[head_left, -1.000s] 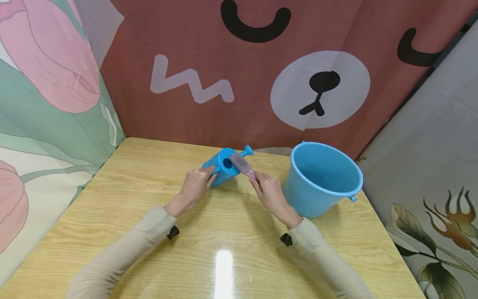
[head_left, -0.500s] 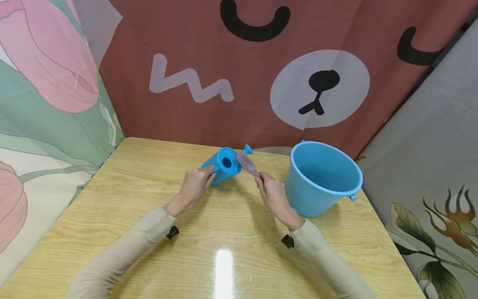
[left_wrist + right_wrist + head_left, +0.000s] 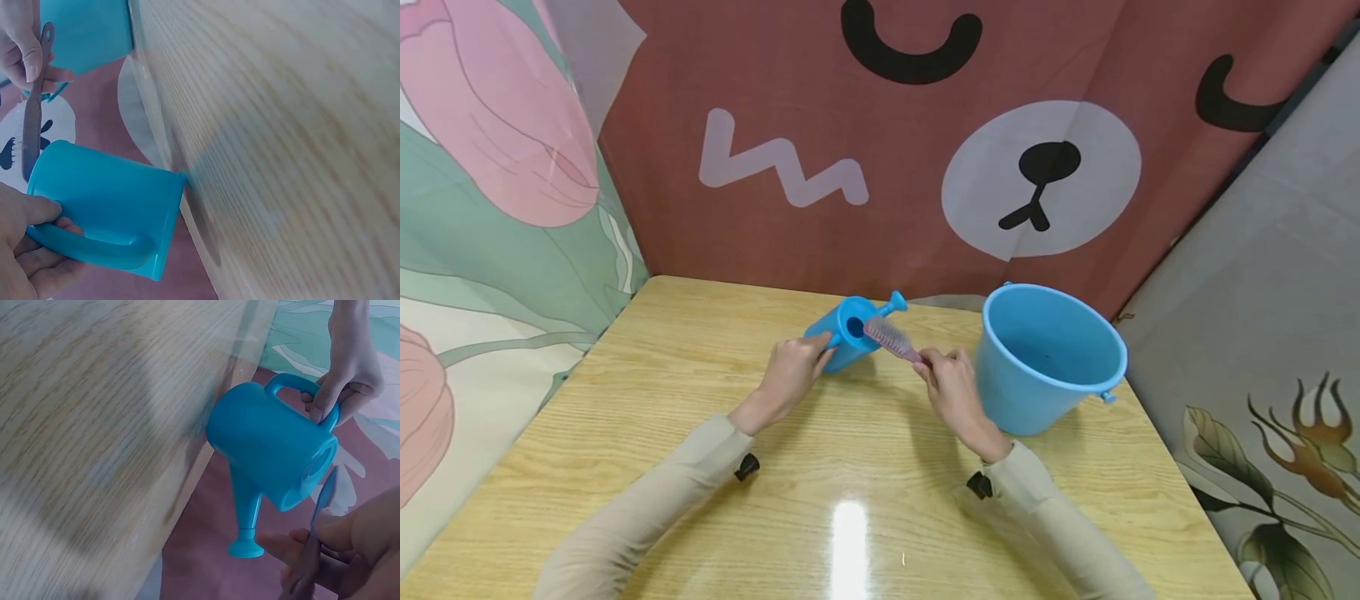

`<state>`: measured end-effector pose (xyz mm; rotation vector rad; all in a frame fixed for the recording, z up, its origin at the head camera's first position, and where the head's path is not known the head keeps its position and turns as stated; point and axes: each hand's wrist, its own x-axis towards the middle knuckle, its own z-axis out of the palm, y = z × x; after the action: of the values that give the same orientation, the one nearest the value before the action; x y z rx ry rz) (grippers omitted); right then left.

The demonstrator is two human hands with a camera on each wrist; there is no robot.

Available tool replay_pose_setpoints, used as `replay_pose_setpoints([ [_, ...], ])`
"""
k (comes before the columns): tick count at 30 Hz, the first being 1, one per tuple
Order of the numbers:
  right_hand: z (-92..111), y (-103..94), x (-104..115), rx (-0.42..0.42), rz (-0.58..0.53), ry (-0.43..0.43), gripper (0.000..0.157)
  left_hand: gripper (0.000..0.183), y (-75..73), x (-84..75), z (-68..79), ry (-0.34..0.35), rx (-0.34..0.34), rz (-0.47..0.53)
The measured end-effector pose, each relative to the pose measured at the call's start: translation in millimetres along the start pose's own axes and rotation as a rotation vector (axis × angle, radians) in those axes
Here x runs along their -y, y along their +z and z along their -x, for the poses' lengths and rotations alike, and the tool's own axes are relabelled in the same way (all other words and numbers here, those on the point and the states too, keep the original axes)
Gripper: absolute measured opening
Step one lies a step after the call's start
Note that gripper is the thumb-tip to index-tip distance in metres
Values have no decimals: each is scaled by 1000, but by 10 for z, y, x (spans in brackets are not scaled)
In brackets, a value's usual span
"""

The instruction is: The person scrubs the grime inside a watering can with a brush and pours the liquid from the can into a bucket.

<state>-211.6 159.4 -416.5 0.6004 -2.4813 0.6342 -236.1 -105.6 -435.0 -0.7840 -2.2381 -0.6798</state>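
Observation:
A blue watering can (image 3: 844, 350) is tilted a little on the table, its round top opening and spout toward the far right. My left hand (image 3: 792, 372) grips its handle; in the left wrist view the fingers (image 3: 47, 259) curl round that handle. My right hand (image 3: 953, 392) holds a pink hairbrush (image 3: 889, 335) by its handle. The brush head is at the right rim of the can's opening, bristles facing up; whether it touches the rim I cannot tell. In the right wrist view the brush (image 3: 324, 497) is seen edge-on beside the can's top (image 3: 315, 472).
A large blue bucket (image 3: 1000, 379) stands on the right of the wooden table (image 3: 715, 333), close to my right hand. Behind the table hangs a brown cloth (image 3: 790, 242) with a bear face. Patterned cloths hang at both sides.
The brush head first shifted right, away from the can's opening, then came back left to its rim. My right hand moved slightly right. My left hand and the can stayed in place.

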Motion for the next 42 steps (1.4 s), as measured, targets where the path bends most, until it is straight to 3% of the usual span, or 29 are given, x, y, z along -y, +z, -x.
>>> replay_pose_setpoints([
  [11,-3,-21,-1,58,-4,48,9,24,4,27,17,-4,-5,2],
  [38,3,-40,-54,180,91,229,23,28,8,30,12,-3,-18,-2],
  [42,11,-39,-61,242,92,257,24,28,4,19,14,-1,-10,2],
])
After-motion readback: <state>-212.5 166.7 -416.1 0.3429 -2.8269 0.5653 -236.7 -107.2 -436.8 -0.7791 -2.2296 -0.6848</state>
